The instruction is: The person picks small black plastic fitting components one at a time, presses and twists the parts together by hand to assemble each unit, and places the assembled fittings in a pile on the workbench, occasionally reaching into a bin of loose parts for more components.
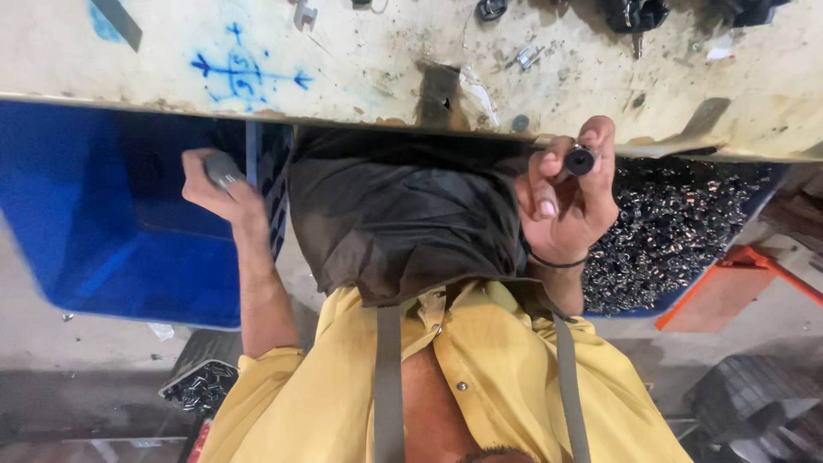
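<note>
Head view: The scene is seen looking down past a yellow collared shirt (514, 377) and a dark apron (403, 223) with grey straps.

The right hand (566, 197) is raised just below the edge of the stained, cream-coloured bench (600, 77). A small round black metal part with a pale centre (580, 159) is pinched between the thumb and the fingers (600, 137), so these fingers are closed upon it. A thin dark band is worn at that wrist.

The left hand (219, 184) is held low beside the large blue plastic bin (111, 231). A small grey cylindrical metal piece (223, 169) is gripped in its closed fingers, over the bin's inner side.

A second blue bin (763, 193), to the right, is seen heaped with small, shiny dark metal pieces (677, 223) of rough, tangled texture.

The bench surface is scuffed and spotted; blue marker lines (244, 70) are drawn on it, and scattered small metal fittings (527, 56) lie along its far part. An orange angled frame (729, 291) is noted on the floor at the right.
</note>
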